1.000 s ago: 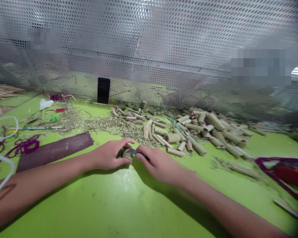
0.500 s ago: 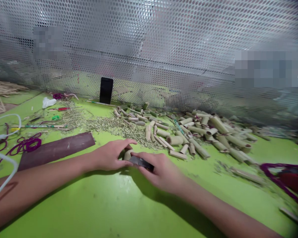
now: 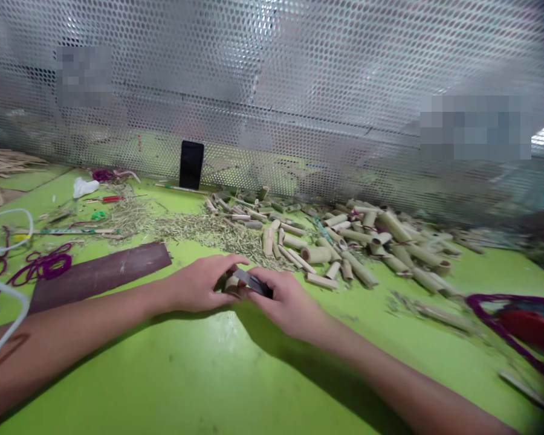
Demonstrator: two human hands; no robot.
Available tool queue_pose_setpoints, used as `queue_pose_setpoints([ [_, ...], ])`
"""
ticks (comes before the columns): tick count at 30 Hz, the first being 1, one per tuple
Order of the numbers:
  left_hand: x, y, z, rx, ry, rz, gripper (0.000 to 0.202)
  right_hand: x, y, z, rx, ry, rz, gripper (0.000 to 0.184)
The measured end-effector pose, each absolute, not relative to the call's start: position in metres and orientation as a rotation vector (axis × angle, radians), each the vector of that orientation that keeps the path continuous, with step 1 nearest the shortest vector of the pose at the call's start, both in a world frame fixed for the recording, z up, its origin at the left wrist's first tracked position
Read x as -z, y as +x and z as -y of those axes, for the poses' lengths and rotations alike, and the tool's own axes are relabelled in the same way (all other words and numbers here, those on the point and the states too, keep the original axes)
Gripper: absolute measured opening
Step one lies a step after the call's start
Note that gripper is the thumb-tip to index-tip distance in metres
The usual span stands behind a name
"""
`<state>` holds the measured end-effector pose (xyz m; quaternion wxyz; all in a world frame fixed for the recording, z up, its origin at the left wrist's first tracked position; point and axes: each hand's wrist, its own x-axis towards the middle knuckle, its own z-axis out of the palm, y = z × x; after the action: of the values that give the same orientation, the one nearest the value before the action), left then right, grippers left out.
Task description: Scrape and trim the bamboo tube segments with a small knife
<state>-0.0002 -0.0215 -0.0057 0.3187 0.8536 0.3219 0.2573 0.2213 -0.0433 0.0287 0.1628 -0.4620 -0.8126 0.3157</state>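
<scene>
My left hand (image 3: 207, 283) grips a short piece of bamboo tube (image 3: 231, 284) between thumb and fingers, low over the green table (image 3: 181, 368). In my right hand (image 3: 284, 302) is a knife (image 3: 256, 283) with a dark handle and a flat grey blade. The blade lies at the top of the bamboo piece, pointing toward my left hand. My fingers cover part of the tube, so its full length is hidden. Beyond the hands lie pale bamboo shavings (image 3: 208, 232) and a heap of cut bamboo tubes (image 3: 362, 241).
A brown sheet of sandpaper-like material (image 3: 102, 275) lies left, beside purple cord (image 3: 49, 263) and a white cable (image 3: 13, 326). A black phone (image 3: 191, 165) leans against the perforated metal screen (image 3: 254, 78). At right sits a red object (image 3: 532, 326) with purple cord around it.
The knife has turned so its flat blade shows more, raised at the top of the bamboo. My right hand has shifted slightly; my left keeps its grip. The whole view has drifted a little.
</scene>
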Motion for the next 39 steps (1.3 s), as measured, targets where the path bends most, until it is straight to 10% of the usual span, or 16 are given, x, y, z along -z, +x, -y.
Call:
queue_pose_setpoints([
  [18, 0.004, -0.001, 0.020, -0.649, 2.189, -0.884, 0.061, -0.043, 0.233, 0.039, -0.941, -1.320, 2.208, 0.021],
  [39, 0.000, -0.002, 0.024, -0.675, 2.200, -0.906, 0.058, -0.025, 0.228, 0.042, -0.193, -1.341, 2.690, 0.032],
])
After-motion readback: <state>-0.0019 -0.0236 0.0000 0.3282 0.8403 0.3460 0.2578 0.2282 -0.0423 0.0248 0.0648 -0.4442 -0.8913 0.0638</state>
